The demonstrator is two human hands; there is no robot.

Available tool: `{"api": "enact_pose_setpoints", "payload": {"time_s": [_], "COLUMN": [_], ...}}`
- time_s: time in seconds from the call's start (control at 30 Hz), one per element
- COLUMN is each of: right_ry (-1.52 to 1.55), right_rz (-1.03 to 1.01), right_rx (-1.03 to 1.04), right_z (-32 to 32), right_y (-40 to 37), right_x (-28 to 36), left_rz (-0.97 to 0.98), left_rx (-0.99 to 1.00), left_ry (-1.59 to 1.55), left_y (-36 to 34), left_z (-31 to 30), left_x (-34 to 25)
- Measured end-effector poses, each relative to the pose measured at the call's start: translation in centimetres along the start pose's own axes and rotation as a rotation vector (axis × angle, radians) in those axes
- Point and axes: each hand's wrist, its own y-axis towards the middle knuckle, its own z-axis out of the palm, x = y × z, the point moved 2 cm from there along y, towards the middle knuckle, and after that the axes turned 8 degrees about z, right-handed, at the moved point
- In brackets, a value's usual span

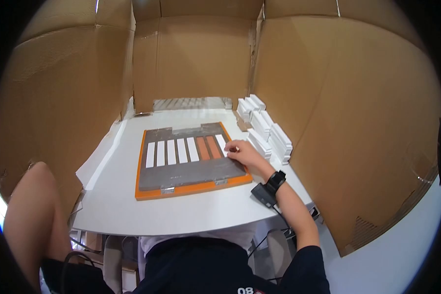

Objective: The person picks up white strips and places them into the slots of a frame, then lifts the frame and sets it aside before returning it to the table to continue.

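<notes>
My right hand (240, 150) is at the right side of a grey board (191, 174) with an orange edge. Its fingers are closed on the lower end of the rightmost white strip (221, 142). Several white strips (170, 152) lie in a row on the board's left and middle. Between them and the rightmost one are two orange-brown slots (208, 148). My left arm is raised at the left edge, and my left hand is out of the frame.
Stacks of white strips (262, 125) stand on the table's right side, beyond my right hand. Cardboard walls (196, 59) enclose the table (181, 215) at the back and both sides. A black device (264, 194) with a cable hangs at my right wrist.
</notes>
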Motion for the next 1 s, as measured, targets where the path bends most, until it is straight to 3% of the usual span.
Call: {"api": "enact_pose_setpoints", "payload": {"time_s": [0.17, 0.23, 0.3, 0.33, 0.4, 0.43, 0.47, 0.57, 0.63, 0.7, 0.8, 0.93, 1.0], "right_ry": [0.072, 0.027, -0.067, -0.056, -0.047, -0.033, -0.019, 0.009, -0.003, -0.038, -0.155, -0.501, -0.598], "right_rz": [0.063, -0.017, -0.037, -0.022, -0.002, -0.015, -0.030, -0.061, -0.064, -0.054, -0.210, -0.246, -0.084], "right_rx": [0.005, -0.030, -0.066, -0.077, -0.090, -0.097, -0.104, -0.161, -0.248, -0.379, -0.528, -0.750, -0.793], "right_z": [-0.1, 0.1, -0.4, -0.5, -0.6, -0.6, -0.6, -0.8, -1.4, -2.0, -3.4, -5.0, -5.2], "right_y": [-0.2, 0.6, 0.4, 0.1, 0.0, 0.0, 0.0, -0.3, -0.6, -1.0, 0.3, -0.5, -0.8], "right_x": [0.4, -0.7, -0.2, 0.0, 0.5, 0.4, 0.3, 1.1, 2.0, 2.4, 1.2, 1.3, 0.7], "left_rz": [0.676, 0.817, 0.813, 0.684, 0.310, 0.232, 0.028, -0.119, -0.406, -0.627, -0.848, -0.970, -0.992], "left_rx": [-0.128, -0.203, -0.325, -0.466, -0.883, -0.457, -0.364, -0.108, 0.015, 0.061, 0.128, 0.095, 0.072], "left_ry": [-0.406, -0.609, -0.769, -0.807, -0.509, -0.258, -0.294, -0.334, -0.286, -0.266, -0.280, -0.406, -0.421], "left_y": [2.2, 3.2, 4.7, 6.2, 8.9, 10.6, 10.9, 9.4, 7.4, 5.3, 2.7, 0.6, 0.2], "left_z": [-3.1, -3.1, -1.3, 1.5, 7.5, 9.0, 11.0, 16.7, 18.8, 19.7, 20.3, 21.4, 21.6], "left_x": [-8.8, -9.3, -7.0, -3.6, 2.3, 1.8, 4.7, 14.8, 19.0, 21.9, 24.9, 26.6, 27.1]}}
